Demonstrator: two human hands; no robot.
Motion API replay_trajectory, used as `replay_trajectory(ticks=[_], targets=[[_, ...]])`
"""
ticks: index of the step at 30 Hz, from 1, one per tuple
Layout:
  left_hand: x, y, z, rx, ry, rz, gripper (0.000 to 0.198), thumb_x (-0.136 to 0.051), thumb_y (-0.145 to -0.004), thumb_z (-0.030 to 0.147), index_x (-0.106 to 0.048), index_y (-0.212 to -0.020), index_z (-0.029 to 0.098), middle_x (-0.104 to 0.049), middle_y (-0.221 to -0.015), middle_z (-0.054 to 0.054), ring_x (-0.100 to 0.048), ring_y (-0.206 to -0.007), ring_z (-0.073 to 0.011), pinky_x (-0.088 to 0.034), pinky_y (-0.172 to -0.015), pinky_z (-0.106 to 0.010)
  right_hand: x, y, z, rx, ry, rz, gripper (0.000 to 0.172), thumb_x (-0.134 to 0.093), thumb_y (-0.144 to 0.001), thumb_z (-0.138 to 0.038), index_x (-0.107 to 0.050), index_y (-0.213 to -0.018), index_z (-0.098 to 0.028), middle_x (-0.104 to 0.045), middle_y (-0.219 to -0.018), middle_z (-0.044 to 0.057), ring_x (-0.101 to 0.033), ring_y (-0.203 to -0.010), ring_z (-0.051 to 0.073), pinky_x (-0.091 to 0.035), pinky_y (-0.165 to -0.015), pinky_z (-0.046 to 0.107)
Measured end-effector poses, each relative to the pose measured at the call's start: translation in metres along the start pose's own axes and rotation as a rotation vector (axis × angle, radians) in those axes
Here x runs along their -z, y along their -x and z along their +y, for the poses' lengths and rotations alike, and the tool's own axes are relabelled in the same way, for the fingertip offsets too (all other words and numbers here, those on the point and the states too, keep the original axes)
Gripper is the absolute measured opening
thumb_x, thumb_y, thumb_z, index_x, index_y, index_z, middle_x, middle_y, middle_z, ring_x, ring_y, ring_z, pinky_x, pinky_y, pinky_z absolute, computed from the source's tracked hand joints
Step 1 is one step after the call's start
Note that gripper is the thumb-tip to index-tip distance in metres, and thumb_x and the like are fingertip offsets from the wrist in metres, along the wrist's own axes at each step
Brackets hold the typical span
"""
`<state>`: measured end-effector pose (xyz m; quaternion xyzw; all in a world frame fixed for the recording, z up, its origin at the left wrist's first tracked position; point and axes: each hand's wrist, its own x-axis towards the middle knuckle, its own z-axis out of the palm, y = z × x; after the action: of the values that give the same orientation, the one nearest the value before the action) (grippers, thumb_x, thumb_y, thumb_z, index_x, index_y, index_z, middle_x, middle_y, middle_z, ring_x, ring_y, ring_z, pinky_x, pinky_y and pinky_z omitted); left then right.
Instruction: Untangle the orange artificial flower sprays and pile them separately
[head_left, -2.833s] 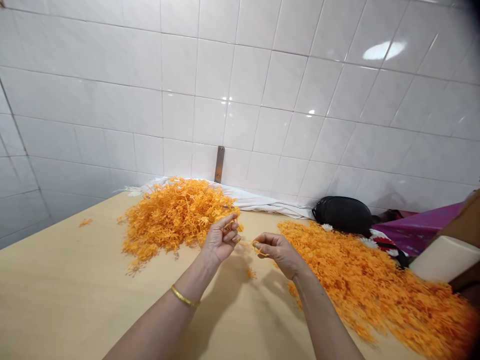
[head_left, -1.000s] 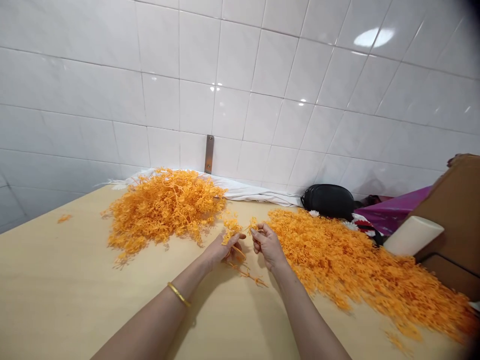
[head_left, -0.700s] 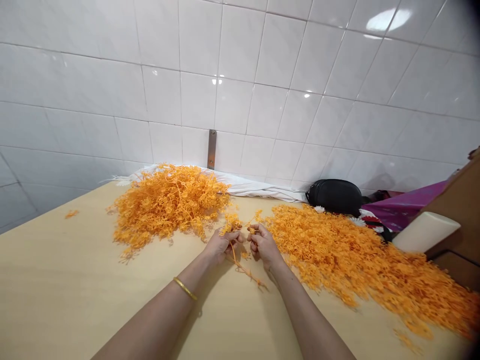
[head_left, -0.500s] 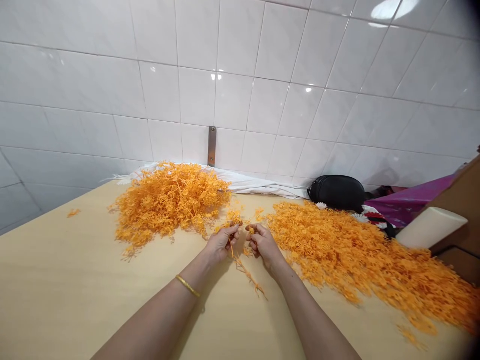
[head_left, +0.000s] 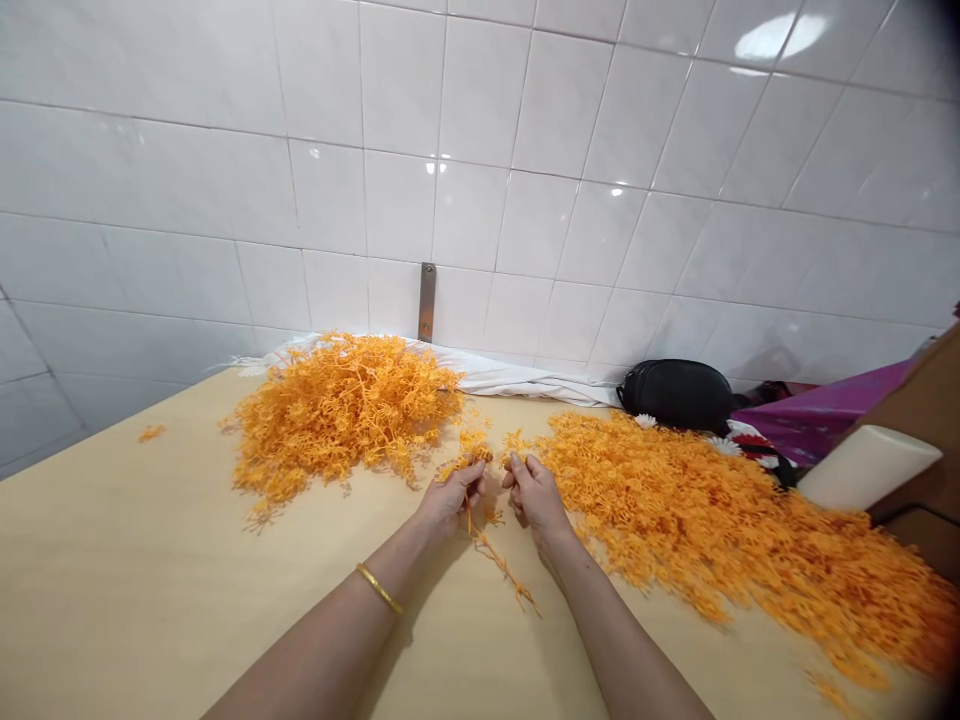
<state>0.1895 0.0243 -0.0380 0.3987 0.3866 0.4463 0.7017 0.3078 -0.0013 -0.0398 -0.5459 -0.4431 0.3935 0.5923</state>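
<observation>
My left hand (head_left: 452, 497), with a gold bangle at the wrist, pinches an orange plastic sprig (head_left: 504, 568). Its bare branching stem hangs down to the right over the table, and yellow-orange tufts show above the fingers. Close beside it, my right hand (head_left: 534, 495) is closed with thumb and finger pressed together. Whatever lies in that pinch is hidden; a small orange piece (head_left: 516, 440) shows just past the fingertips. Left of my hands rises a heap of branching orange sprigs (head_left: 349, 410). On the right spreads a wide, flatter pile of loose orange pieces (head_left: 697, 510).
Against the tiled wall lies a white cloth (head_left: 517, 376) along the pale table's back edge. At the back right stand a black pouch (head_left: 675, 392), a cream cylinder (head_left: 866, 468) and purple material (head_left: 821, 415). One stray orange bit (head_left: 151, 433) lies far left.
My right hand has turned and closed more tightly, slightly farther from the left. The left hand keeps its hold on the sprig. The whole view has shifted slightly down.
</observation>
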Motion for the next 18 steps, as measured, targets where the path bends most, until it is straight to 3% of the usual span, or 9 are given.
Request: replay_trajectory(ticks=[8,13,18], targets=[[-0.009,0.007,-0.007,-0.093,-0.009,-0.031,0.028,-0.054,-0.068,0.031,-0.045,-0.048,0.013,-0.04,-0.04,0.003,-0.027,-0.033,-0.0016,-0.014,-0.036,-0.018,0.014,-0.011,-0.004,0.279,0.559,0.418,0.034,-0.03,-0.077,-0.042,-0.041,-0.053,-0.021,-0.049,-0.046,0.002,-0.044,-0.048,0.016,-0.031,-0.052,0.027],[-0.024,0.014,-0.014,-0.111,-0.016,-0.126,0.026,-0.056,-0.066,0.036,-0.046,-0.054,0.015,-0.038,-0.038,0.004,-0.026,-0.033,-0.003,-0.011,-0.035,-0.019,0.022,-0.016,-0.01,0.223,0.532,0.603,0.033,-0.029,-0.077,-0.04,-0.038,-0.051,-0.022,-0.049,-0.048,0.003,-0.043,-0.05,0.018,-0.029,-0.053,0.029],[-0.035,0.02,-0.013,-0.115,-0.014,-0.19,0.028,-0.055,-0.067,0.037,-0.045,-0.054,0.015,-0.036,-0.036,0.005,-0.024,-0.033,-0.0028,-0.011,-0.036,-0.019,0.028,-0.022,-0.007,0.196,0.487,0.642,0.034,-0.027,-0.077,-0.044,-0.041,-0.053,-0.023,-0.05,-0.049,0.003,-0.044,-0.049,0.018,-0.029,-0.05,0.028]])
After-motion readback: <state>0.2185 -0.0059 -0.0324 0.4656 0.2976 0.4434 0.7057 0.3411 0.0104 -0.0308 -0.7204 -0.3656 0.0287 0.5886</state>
